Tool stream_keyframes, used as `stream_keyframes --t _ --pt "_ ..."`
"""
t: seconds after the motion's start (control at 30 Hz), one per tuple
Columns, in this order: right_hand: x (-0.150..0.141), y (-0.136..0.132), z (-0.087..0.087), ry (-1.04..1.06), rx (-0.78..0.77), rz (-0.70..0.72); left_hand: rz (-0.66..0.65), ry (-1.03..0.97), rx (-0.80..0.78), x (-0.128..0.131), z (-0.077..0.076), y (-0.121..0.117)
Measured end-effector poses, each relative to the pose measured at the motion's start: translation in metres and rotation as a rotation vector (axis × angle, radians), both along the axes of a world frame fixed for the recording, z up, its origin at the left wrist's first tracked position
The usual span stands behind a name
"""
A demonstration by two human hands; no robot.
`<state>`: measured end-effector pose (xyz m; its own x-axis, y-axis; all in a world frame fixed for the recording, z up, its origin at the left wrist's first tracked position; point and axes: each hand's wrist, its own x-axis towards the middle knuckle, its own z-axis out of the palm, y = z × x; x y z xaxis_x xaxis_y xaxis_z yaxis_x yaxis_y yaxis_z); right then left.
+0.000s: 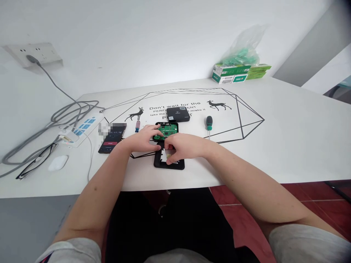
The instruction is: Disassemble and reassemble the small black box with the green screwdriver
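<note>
An opened black set-top box lies in two halves in front of me. Its far half, the black case (178,128), holds a green circuit board (168,130). My left hand (145,138) grips this case at its left side, fingers over the board's edge and thumb at the near corner. The near half, a black cover (175,166), lies flat with a silvery-white plate (163,156) in it. Fingers curled, my right hand (182,147) pinches at the plate and hides much of it.
Behind the board is a closed black box (178,114). A green-handled screwdriver (209,123) lies right, a small screwdriver (137,126) left. Further left are a phone (113,138), power strip (85,128), glasses (37,160) and white case (58,163). Green boxes (231,73) stand by the wall.
</note>
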<state>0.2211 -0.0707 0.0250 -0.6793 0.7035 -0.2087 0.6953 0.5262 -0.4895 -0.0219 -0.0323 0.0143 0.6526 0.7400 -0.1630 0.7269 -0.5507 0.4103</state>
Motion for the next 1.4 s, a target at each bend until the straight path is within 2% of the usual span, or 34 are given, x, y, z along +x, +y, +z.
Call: stream_keyframes --t 0.3,0.43,0.6,0.77,0.93,1.1,1.27,1.4 --pt "-0.002 -0.006 0.004 -0.057 0.107 0.03 -0.003 -0.038 0.024 -0.003 -0.006 0.004" --pt "-0.004 -0.008 0.008 -0.066 0.052 0.088 0.005 -0.049 0.027 -0.003 -0.007 0.005" --pt "-0.007 -0.012 0.009 -0.096 0.112 0.01 0.01 -0.045 0.016 -0.002 -0.005 0.005" --pt "-0.006 -0.013 0.007 -0.097 0.102 0.057 0.0 -0.054 0.021 -0.001 -0.005 0.005" --pt "-0.007 -0.012 0.004 -0.101 0.21 0.028 -0.021 -0.066 0.041 0.0 -0.005 0.005" --pt "-0.007 -0.013 0.006 -0.085 0.077 0.048 -0.029 -0.067 0.058 -0.001 -0.005 0.004" --pt "-0.006 -0.013 0.006 -0.097 0.131 0.021 -0.065 -0.065 0.112 0.0 -0.007 0.005" --pt "-0.005 -0.012 0.005 -0.079 0.101 0.066 -0.051 -0.057 0.106 0.001 -0.007 0.005"
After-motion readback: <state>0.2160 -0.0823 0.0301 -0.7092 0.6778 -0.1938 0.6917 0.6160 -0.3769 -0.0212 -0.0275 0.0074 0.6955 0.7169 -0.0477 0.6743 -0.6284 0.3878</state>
